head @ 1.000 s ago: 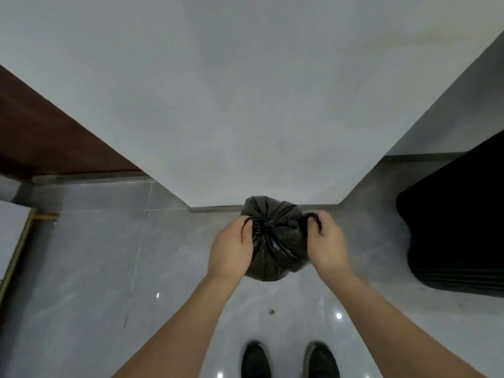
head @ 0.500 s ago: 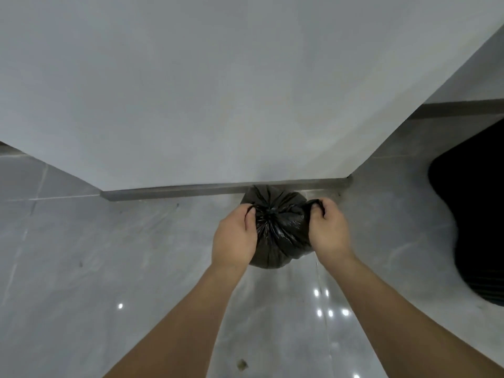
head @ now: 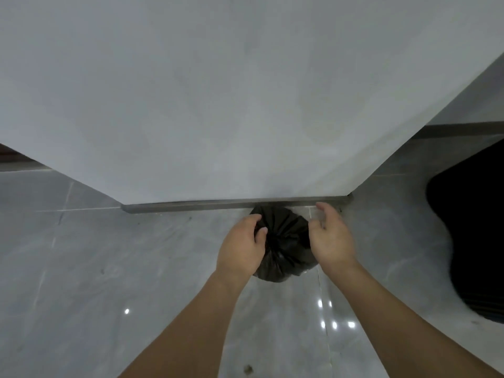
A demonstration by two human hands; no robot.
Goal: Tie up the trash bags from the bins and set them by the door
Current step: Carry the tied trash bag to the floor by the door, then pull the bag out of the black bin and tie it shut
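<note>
the left hand (head: pixel 241 248) pinches the gathered black plastic trash bag (head: pixel 285 241) against the grey skirting strip (head: pixel 191 206); the right hand (head: pixel 328 237) hovers beside it, fingers loose.

Your left hand (head: pixel 241 248) is curling its fingers and thumb in a pinch, forearm reaching forward. Your right hand (head: pixel 328 237) is hovering beside it, fingers relaxed and spread.

Trash bag (head: pixel 283 241) on floor (head: pixel 109 268), against baseboard (head: pixel 191 206); left hand (head: pixel 241 248) and right hand (head: pixel 328 237) flank it.
</note>
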